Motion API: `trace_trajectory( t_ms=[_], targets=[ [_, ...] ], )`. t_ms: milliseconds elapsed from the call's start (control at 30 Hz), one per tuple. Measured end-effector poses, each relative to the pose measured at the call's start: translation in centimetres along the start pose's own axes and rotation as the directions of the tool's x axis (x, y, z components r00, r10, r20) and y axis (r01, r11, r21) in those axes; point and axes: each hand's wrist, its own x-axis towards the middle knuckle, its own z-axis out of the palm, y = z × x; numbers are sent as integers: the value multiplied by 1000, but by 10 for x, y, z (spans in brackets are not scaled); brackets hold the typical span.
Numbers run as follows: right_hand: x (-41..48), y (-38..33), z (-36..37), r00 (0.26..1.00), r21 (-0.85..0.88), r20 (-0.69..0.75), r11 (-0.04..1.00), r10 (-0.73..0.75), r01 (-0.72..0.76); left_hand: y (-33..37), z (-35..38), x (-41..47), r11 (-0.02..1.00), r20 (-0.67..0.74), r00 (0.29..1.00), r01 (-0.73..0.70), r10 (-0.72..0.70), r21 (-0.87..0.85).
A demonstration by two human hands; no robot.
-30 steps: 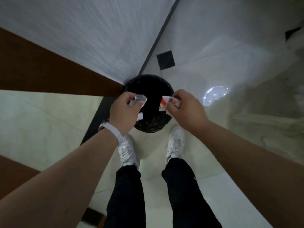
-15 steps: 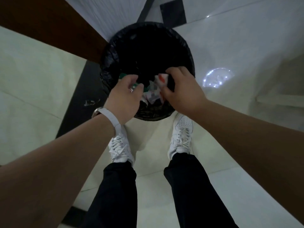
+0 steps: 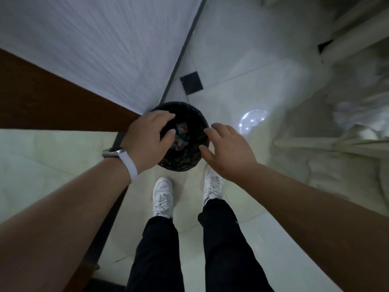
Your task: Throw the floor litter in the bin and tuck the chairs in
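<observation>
With the fingers (image 3: pixel 219 127) of the right hand (image 3: pixel 230 152) spread and relaxed, gripping nothing, hovering over the right rim of the bin (image 3: pixel 181 164) at the centre of the frame. Holding the left hand (image 3: pixel 147 140) over the bin's left rim, its fingers loosely curved and apart, likewise pinching nothing. Looking down at the litter (image 3: pixel 182 130), crumpled white and red wrappers, lying inside the black-lined bin between the two hands. Wearing a watch (image 3: pixel 112 152) with a white strap on the left wrist. Standing in white shoes (image 3: pixel 163 197) and dark trousers (image 3: pixel 157 249) on the pale tiled floor (image 3: pixel 273 249), just below the bin in the frame. Looking past the bin at a brown wooden panel (image 3: pixel 52 102) to the left, a small dark tile (image 3: pixel 191 83) above it and a round light reflection (image 3: pixel 252 121) to its right.
</observation>
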Motion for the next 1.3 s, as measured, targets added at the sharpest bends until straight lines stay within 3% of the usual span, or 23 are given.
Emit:
trace_trajectory(
  t_ms=[300, 633, 933, 1167, 1300],
  targets=[
    [-96, -76, -156, 970, -84, -198, 983, 143, -162, 127, -137, -44, 938, 0, 960, -272, 279, 215],
    [-240, -112, -258, 869, -127, -427, 935, 250, -332, 248, -204, -110, 711, 67, 771, -613, 633, 345],
    [-398, -85, -309, 691, -92, -603, 826, 397, -555, 378, -172, -171, 444, 98, 500, -831, 861, 335],
    [-531, -43, -313, 528, 8, -709, 754, 467, -657, 495, -116, -234, 230, 165, 285, -930, 944, 288],
    [-616, -10, -303, 432, 67, -770, 733, 470, -677, 565, -65, -285, 173, 172, 223, -949, 960, 262]
  ],
)
